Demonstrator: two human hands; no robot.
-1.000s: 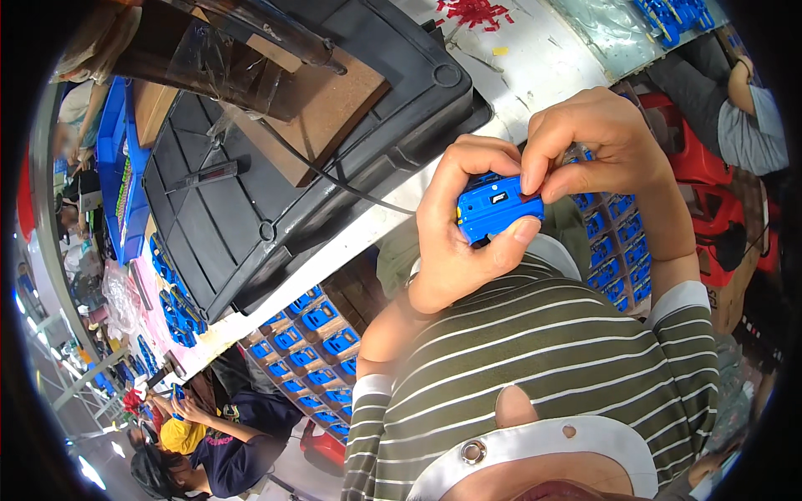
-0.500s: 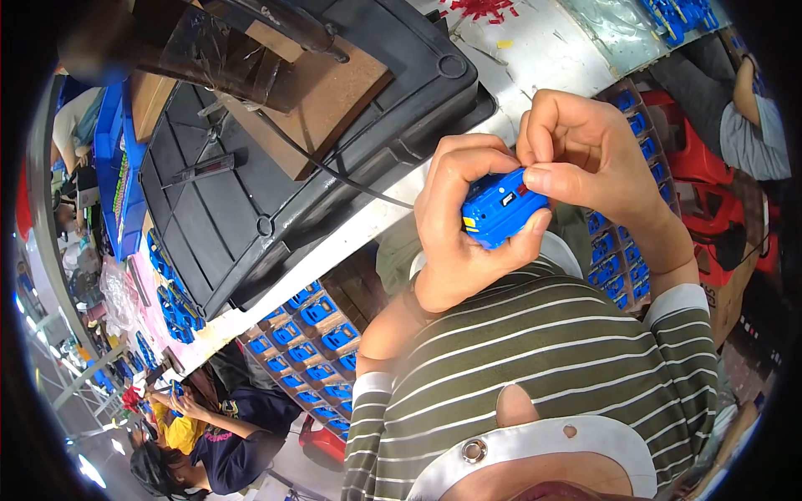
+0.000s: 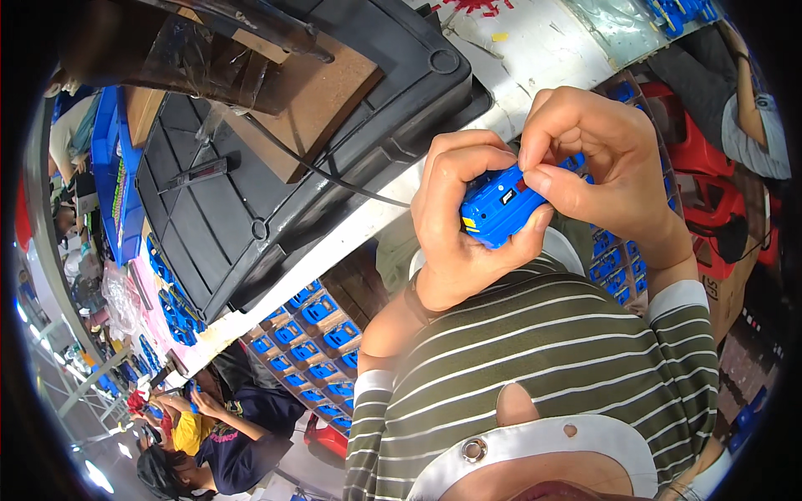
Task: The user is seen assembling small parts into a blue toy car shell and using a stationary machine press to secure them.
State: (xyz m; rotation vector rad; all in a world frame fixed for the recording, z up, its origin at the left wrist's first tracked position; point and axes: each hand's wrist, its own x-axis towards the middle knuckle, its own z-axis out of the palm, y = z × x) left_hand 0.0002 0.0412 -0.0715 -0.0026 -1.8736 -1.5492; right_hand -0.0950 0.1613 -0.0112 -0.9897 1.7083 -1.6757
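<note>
My left hand (image 3: 451, 213) wraps round a blue plastic toy car body (image 3: 504, 203) with a small dark label and yellow marks at one end. Fingers lie along its far side, the thumb along its near side. My right hand (image 3: 585, 163) is closed in a pinch at the car's upper right, thumb and forefinger meeting over a small red plastic piece (image 3: 523, 184) there. Most of that piece is hidden by the fingertips, so I cannot tell how deep it sits in the blue body.
A large black plastic bin lid or tray (image 3: 209, 196) bears a brown board (image 3: 334, 100) on the white table (image 3: 518, 58). Red pieces (image 3: 476, 7) lie at the back. Compartmented boxes of blue parts (image 3: 313, 351) stand below the table. Red stools (image 3: 702, 200) and other people sit around.
My right fingers have curled into a tighter pinch on the red piece. The car has barely moved in my left hand. My view has shifted slightly.
</note>
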